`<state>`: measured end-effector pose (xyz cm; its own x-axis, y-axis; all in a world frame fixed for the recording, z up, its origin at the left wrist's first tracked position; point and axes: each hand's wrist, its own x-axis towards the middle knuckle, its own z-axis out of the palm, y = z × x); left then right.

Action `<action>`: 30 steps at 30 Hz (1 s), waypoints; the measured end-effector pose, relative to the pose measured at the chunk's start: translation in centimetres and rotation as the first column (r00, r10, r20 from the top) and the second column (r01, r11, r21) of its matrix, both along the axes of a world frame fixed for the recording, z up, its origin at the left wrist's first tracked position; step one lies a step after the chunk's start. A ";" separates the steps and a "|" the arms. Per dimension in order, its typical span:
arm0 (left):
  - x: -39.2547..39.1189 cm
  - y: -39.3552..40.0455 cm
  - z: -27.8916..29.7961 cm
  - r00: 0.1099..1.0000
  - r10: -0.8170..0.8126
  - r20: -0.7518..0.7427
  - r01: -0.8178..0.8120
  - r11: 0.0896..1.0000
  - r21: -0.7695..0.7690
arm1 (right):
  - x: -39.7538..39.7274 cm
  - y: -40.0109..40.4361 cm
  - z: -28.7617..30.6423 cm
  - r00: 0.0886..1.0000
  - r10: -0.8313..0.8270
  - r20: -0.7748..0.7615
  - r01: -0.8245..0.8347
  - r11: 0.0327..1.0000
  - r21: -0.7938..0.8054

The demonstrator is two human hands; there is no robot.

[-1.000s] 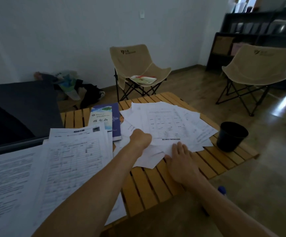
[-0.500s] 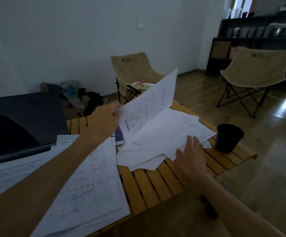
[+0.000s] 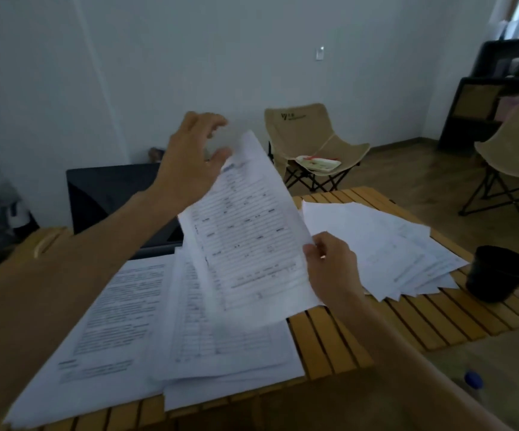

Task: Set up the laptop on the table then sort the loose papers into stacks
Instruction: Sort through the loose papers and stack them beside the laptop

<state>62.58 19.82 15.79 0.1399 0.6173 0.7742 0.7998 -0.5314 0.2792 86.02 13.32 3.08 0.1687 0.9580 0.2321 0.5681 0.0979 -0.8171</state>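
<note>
A printed sheet (image 3: 252,231) is tilted in the air above the wooden slat table (image 3: 407,318). My right hand (image 3: 329,269) pinches its right edge. My left hand (image 3: 192,160) is raised at the sheet's top left corner with fingers spread, thumb touching or near the paper. Below lie two stacks of printed papers (image 3: 146,331) on the left half of the table. A loose fan of white papers (image 3: 385,247) covers the right half. The dark open laptop (image 3: 112,194) stands at the back left, partly hidden by my left arm.
A black cup (image 3: 497,272) stands near the table's right edge. Two beige folding chairs (image 3: 314,141) stand behind on the wooden floor, one with a plate on its seat. A dark shelf (image 3: 500,88) fills the far right. A blue bottle cap (image 3: 472,377) shows below the table.
My left hand lifted one sheet off the loose pile and carried it left over the stacks. My right hand left the pile and took the sheet's right edge. The left fingers have spread.
</note>
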 end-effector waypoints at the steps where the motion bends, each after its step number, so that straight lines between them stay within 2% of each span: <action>1: -1.5 0.6 -1.3 0.993 0.109 0.047 -0.106 0.992 -0.064 | -0.4 0.5 -0.4 0.999 0.002 -0.047 -0.005 0.997 -0.074; 3: -4.2 1.0 -5.2 0.937 0.336 0.090 -0.286 0.891 -0.353 | -1.2 1.4 -2.3 0.996 0.022 -0.087 -0.040 0.976 -0.212; 4: -5.1 0.8 -7.6 0.905 0.413 0.099 -0.297 0.783 -0.547 | -1.4 1.7 -3.5 0.997 0.032 -0.076 -0.052 0.961 -0.270; 6: -5.9 -0.9 -12.4 0.856 0.507 0.102 -0.205 0.514 -0.833 | -1.9 1.9 -5.7 0.997 0.071 -0.007 -0.068 0.927 -0.368; 7: -6.0 -1.8 -14.3 0.829 0.548 0.115 -0.153 0.419 -0.895 | -2.1 1.8 -6.7 0.993 0.111 0.034 -0.087 0.907 -0.411; 8: -6.2 -2.4 -16.0 0.797 0.587 0.143 -0.111 0.376 -0.920 | -2.3 1.7 -7.5 0.985 0.153 0.079 -0.102 0.889 -0.447; 11: -6.3 -3.0 -17.4 0.683 0.675 0.279 -0.015 0.395 -0.919 | -2.8 1.3 -8.3 0.935 0.203 0.291 -0.066 0.905 -0.419; 13: -6.4 -2.5 -17.0 0.637 0.690 0.344 0.049 0.409 -0.911 | -2.9 1.1 -8.5 0.910 0.232 0.343 -0.080 0.912 -0.403; 16: -6.8 -2.2 -16.3 0.626 0.689 0.364 0.170 0.335 -0.927 | -2.6 1.2 -8.6 0.899 0.301 0.319 -0.142 0.888 -0.438; 18: -6.5 -2.5 -16.3 0.659 0.670 0.341 0.194 0.287 -0.938 | -2.2 1.3 -8.6 0.887 0.335 0.319 -0.174 0.880 -0.441; 21: -5.3 -3.1 -16.6 0.738 0.597 0.314 0.100 0.364 -0.926 | -2.0 1.2 -8.8 0.892 0.339 0.299 -0.196 0.886 -0.420; 23: -4.3 -3.6 -16.4 0.751 0.564 0.344 0.096 0.422 -0.902 | -1.9 1.1 -8.9 0.894 0.339 0.292 -0.206 0.891 -0.405; 28: -4.4 -3.8 -16.7 0.663 0.588 0.464 0.186 0.471 -0.862 | -1.8 0.8 -9.1 0.898 0.336 0.285 -0.215 0.898 -0.383; 30: -4.9 -4.0 -17.0 0.617 0.629 0.474 0.224 0.436 -0.871 | -1.6 0.7 -9.2 0.896 0.347 0.277 -0.231 0.898 -0.375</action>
<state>57.63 15.87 -1.23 -0.3594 0.8556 -0.3724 0.1633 0.4506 0.8777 84.39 14.04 -6.13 -0.1583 0.9815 -0.1074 0.7959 0.0625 -0.6022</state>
